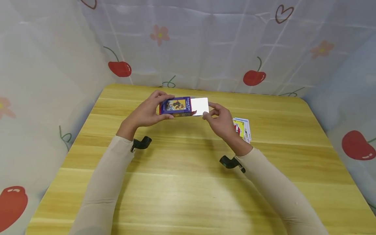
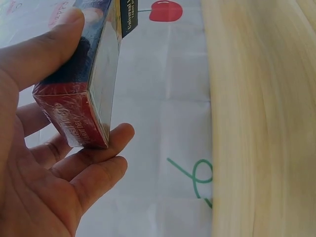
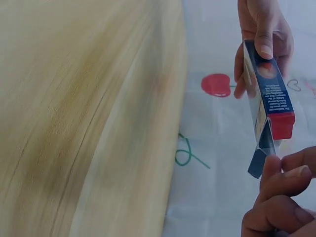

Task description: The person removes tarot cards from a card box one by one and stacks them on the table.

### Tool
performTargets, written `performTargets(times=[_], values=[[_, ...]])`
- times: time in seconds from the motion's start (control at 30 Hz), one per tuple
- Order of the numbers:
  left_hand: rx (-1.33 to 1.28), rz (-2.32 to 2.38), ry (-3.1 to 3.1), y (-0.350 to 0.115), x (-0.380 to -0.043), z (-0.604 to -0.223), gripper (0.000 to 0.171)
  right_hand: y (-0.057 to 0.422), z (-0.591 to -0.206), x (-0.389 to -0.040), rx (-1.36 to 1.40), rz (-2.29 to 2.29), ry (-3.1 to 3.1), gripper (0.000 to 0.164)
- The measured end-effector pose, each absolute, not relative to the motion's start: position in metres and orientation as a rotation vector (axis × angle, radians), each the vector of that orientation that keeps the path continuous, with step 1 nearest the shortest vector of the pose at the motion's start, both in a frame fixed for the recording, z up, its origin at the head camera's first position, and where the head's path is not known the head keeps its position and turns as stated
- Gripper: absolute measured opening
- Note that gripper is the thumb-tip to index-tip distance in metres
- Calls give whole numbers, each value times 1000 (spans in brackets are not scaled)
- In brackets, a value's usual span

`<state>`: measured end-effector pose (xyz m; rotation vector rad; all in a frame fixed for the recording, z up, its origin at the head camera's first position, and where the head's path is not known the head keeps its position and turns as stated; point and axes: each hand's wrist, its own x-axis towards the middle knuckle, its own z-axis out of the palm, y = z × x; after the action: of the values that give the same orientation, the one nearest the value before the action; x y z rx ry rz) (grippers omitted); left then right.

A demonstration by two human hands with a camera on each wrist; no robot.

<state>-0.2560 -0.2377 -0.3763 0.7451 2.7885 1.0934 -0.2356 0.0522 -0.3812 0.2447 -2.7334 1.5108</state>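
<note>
My left hand (image 1: 148, 109) grips a blue and red tarot card box (image 1: 176, 106), thumb on one side and fingers on the other. The box is held level above the far part of the table. Out of its right end juts a bright white rectangular piece (image 1: 199, 106); I cannot tell whether it is a lid flap or a card. My right hand (image 1: 220, 120) pinches the outer edge of this piece between thumb and fingertips. In the right wrist view, a dark blue flap (image 3: 260, 160) stands folded out at the box's open end, close to the right fingertips.
A small pile of illustrated cards (image 1: 243, 127) lies on the wooden table (image 1: 176, 192), partly hidden behind the right hand. A white curtain (image 1: 199, 42) printed with cherries and flowers hangs just past the table's far edge and along both sides.
</note>
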Motion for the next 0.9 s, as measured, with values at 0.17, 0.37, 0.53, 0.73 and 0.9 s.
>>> performTargets(times=[0.17,0.37,0.53,0.73,0.9], values=[[736,1098,2780,-238,-255,-376,71,53,-385,-239,122,1542,-2684,37],[751,1088,2786,-238,-255,-378,73,60,-388,-244,-53,1799,-2508,35],[768,1087,2783,-238,-255,-377,73,73,-387,-247,-156,1913,-2268,33],[808,1108,2763,-238,-255,-375,72,101,-381,-255,-228,1992,-2159,31],[848,1143,2733,-236,-254,-374,68,137,-380,-264,-263,1815,-2438,33]])
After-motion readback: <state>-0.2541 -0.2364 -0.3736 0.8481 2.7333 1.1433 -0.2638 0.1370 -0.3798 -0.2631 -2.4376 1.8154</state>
